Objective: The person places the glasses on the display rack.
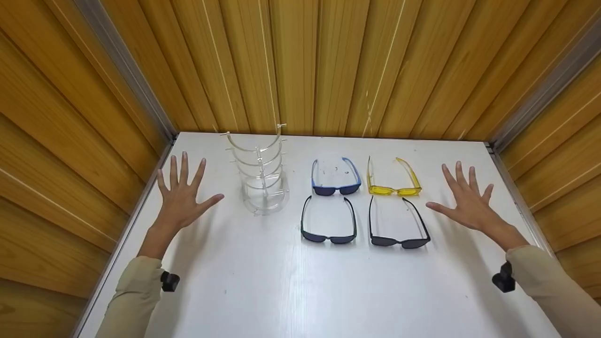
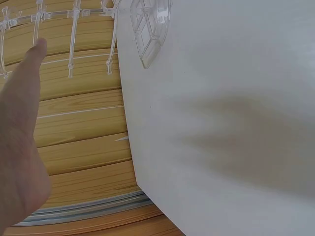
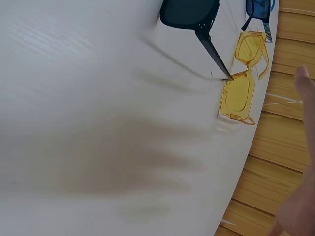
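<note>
Both hands are spread wide and have hold of nothing, palms over the tabletop point(image 1: 244, 281) and soft shadows cast on its white surface. The left hand point(image 1: 181, 204) hangs near the left edge, thumb pointing toward a clear display stand point(image 1: 264, 183) but apart from it. The right hand point(image 1: 472, 205) is near the right edge, fingers fanned toward the far edge and thumb toward the glasses. The stand is upright near the far edge, left of the middle, with several curved bars one above another on a central post over a rounded base. Right of it, four pairs of glasses lie in two rows, arms unfolded toward the far edge and lenses toward the near side. In the row closer to the far edge are the blue glasses point(image 1: 336, 189) with dark lenses and, just beside them on the right-edge side, the yellow glasses point(image 1: 396, 191) with yellow lenses. In front of the blue pair lie dark-framed glasses point(image 1: 327, 239); in front of the yellow pair, black glasses point(image 1: 399, 242), nearest the right hand among the front row. Both forearms wear beige sleeves point(image 1: 134, 281), each with a small black device point(image 1: 170, 281) at the wrist. Wood-grain panels point(image 1: 324, 70) rise behind the far edge and along the left and right edges, with grey metal strips point(image 1: 136, 80) at the corners.
</note>
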Demonstrator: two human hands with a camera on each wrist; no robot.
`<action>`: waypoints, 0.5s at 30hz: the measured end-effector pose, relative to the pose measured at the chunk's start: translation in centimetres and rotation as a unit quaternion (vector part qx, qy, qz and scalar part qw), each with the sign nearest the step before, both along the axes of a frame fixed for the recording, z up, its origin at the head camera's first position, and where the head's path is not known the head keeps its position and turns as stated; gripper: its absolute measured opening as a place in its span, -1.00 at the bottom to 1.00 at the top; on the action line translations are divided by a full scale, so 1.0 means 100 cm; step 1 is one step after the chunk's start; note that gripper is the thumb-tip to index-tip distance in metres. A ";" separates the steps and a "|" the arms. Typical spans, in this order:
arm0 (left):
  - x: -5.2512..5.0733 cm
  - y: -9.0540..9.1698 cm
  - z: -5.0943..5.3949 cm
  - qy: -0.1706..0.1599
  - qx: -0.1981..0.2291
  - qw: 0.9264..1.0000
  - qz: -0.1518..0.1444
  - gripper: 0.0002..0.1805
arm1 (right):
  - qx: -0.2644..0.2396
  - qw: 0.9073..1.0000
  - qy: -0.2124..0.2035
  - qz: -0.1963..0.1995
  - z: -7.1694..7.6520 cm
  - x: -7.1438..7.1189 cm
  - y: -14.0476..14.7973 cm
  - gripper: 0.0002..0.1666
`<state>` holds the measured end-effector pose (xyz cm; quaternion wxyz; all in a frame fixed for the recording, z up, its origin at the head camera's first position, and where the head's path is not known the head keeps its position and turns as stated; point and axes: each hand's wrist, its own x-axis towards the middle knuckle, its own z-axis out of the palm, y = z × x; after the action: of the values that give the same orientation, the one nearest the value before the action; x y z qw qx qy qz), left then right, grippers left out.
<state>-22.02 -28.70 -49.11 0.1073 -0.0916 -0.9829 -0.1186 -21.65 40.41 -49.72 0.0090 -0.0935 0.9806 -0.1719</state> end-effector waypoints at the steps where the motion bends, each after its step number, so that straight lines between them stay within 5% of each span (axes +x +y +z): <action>1: 0.001 0.000 0.001 -0.007 0.005 1.000 -0.002 0.11 | -0.007 1.000 -0.001 0.000 -0.001 0.000 -0.002 0.34; 8: 0.003 0.006 -0.001 -0.061 0.059 0.996 -0.007 0.14 | -0.088 0.996 -0.025 -0.001 -0.002 0.002 -0.018 0.36; 15: 0.007 0.017 -0.007 -0.086 0.127 0.988 -0.010 0.13 | -0.164 0.982 -0.098 -0.009 0.000 0.005 -0.039 0.36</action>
<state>-21.31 -27.03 -49.79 0.0318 -0.0767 -0.9645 -0.2507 -21.18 36.47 -49.76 0.0879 -0.0677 0.9345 -0.3384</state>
